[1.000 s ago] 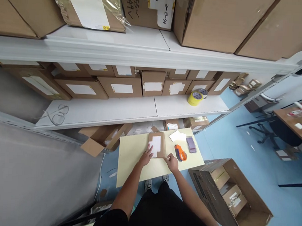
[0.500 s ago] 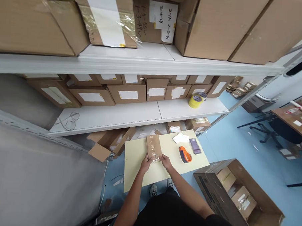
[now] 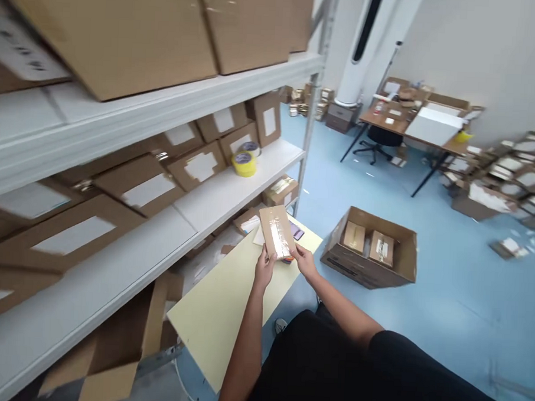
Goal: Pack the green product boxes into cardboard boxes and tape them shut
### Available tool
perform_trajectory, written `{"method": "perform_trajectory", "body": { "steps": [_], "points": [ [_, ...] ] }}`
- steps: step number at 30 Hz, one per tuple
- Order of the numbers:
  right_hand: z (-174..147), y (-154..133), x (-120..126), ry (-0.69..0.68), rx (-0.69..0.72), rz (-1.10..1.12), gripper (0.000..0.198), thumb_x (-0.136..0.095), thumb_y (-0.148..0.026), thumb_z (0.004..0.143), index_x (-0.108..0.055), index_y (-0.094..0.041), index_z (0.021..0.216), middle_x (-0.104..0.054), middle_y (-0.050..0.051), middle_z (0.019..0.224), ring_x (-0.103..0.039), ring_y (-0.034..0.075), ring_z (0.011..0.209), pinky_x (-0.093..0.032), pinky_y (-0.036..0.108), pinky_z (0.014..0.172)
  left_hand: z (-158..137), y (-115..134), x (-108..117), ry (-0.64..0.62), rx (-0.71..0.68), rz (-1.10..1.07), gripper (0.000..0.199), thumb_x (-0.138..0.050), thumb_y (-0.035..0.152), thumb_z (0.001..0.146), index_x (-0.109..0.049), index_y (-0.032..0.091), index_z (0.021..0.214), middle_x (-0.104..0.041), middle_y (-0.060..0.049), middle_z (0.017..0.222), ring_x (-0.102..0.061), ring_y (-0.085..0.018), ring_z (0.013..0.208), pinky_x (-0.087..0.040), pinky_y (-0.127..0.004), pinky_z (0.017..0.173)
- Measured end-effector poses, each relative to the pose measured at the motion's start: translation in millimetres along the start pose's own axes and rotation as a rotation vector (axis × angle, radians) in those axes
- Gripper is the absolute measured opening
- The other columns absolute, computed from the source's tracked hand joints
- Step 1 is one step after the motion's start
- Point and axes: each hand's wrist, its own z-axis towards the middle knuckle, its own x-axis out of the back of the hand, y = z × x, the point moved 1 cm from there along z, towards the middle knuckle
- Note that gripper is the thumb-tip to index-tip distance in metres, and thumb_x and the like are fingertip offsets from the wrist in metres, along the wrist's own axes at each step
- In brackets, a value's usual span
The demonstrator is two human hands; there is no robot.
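A small taped cardboard box is held up over the pale yellow tabletop. My left hand grips its near left corner, and my right hand grips the near right corner. Clear shiny tape runs down the box's upper face. Beneath it, only an orange edge of the tape dispenser shows. A purple item and some white paper lie on the tabletop behind the box, partly covered by it.
On the floor to the right stands a large open carton with two smaller boxes inside. Metal shelving with cardboard boxes and yellow tape rolls fills the left. Farther back are a desk and piled parcels.
My view has swung to the right. The cardboard box has come up off the tabletop in both hands and moved towards the side where the large carton stands.
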Motion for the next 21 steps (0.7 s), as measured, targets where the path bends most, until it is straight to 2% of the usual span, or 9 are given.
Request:
{"method": "perform_trajectory", "body": {
  "steps": [2, 4, 7, 11, 14, 16, 18, 21],
  "points": [
    [6, -4, 40, 0.09, 0.005, 0.024, 0.063, -0.063, -0.068, 0.085, -0.074, -0.023, 0.128, -0.077, 0.005, 0.121, -0.069, 0.031, 0.114, -0.055, 0.043, 0.099, 18, 18, -43, -0.102, -0.027, 0.033, 0.075, -0.064, 0.051, 0.094, -0.042, 0.022, 0.16, -0.057, -0.008, 0.154, -0.057, -0.027, 0.139, -0.046, -0.037, 0.115],
    [9, -5, 83, 0.205, -0.03, -0.05, 0.059, -0.061, -0.068, 0.087, -0.076, -0.024, 0.124, -0.079, 0.005, 0.117, -0.07, 0.032, 0.113, -0.055, 0.041, 0.097, 33, 32, -88, -0.185, -0.033, 0.097, 0.069, -0.061, 0.052, 0.095, -0.049, 0.022, 0.156, -0.063, -0.009, 0.147, -0.061, -0.027, 0.134, -0.048, -0.037, 0.112],
    [12, -2, 150, 0.331, -0.193, -0.252, 0.051, -0.058, -0.065, 0.088, -0.083, -0.024, 0.107, -0.082, 0.004, 0.101, -0.073, 0.031, 0.103, -0.055, 0.035, 0.088, 49, 42, -157, -0.272, -0.007, 0.217, 0.06, -0.06, 0.054, 0.095, -0.061, 0.02, 0.144, -0.069, -0.012, 0.138, -0.063, -0.029, 0.129, -0.047, -0.038, 0.11],
    [14, 14, 237, 0.401, -0.42, -0.431, 0.05, -0.056, -0.064, 0.088, -0.084, -0.023, 0.08, -0.078, 0.005, 0.076, -0.074, 0.028, 0.086, -0.05, 0.028, 0.07, 60, 33, -249, -0.469, 0.068, 0.314, 0.048, -0.055, 0.054, 0.095, -0.073, 0.02, 0.123, -0.077, -0.01, 0.122, -0.069, -0.029, 0.116, -0.05, -0.039, 0.102],
    [18, 31, 294, 0.431, -0.509, -0.473, 0.052, -0.057, -0.064, 0.087, -0.079, -0.023, 0.066, -0.075, 0.007, 0.068, -0.073, 0.027, 0.076, -0.048, 0.029, 0.064, 66, 19, -314, -0.565, 0.101, 0.342, 0.048, -0.052, 0.054, 0.094, -0.075, 0.018, 0.118, -0.078, -0.009, 0.116, -0.07, -0.029, 0.113, -0.051, -0.039, 0.101],
    [28, 37, 328, 0.466, -0.503, -0.46, 0.047, -0.057, -0.061, 0.087, -0.081, -0.023, 0.073, -0.078, 0.008, 0.075, -0.074, 0.028, 0.081, -0.051, 0.03, 0.069, 75, 18, -355, -0.609, 0.09, 0.306, 0.052, -0.052, 0.055, 0.094, -0.072, 0.017, 0.124, -0.076, -0.011, 0.123, -0.068, -0.029, 0.12, -0.049, -0.04, 0.106],
    [47, 37, 360, 0.521, -0.464, -0.417, 0.044, -0.056, -0.058, 0.088, -0.083, -0.024, 0.095, -0.081, 0.008, 0.094, -0.074, 0.028, 0.094, -0.053, 0.032, 0.079, 90, 26, -390, -0.6, 0.081, 0.283, 0.057, -0.054, 0.054, 0.094, -0.066, 0.016, 0.135, -0.068, -0.014, 0.14, -0.058, -0.03, 0.136, -0.043, -0.041, 0.115],
    [83, 27, 398, 0.592, -0.432, -0.356, 0.054, -0.052, -0.059, 0.089, -0.078, -0.022, 0.118, -0.077, 0.011, 0.121, -0.07, 0.03, 0.114, -0.053, 0.036, 0.093, 122, 53, -425, -0.459, 0.036, 0.342, 0.069, -0.059, 0.055, 0.093, -0.053, 0.015, 0.15, -0.043, -0.016, 0.164, -0.029, -0.029, 0.157, -0.023, -0.042, 0.128]
  ]
}}
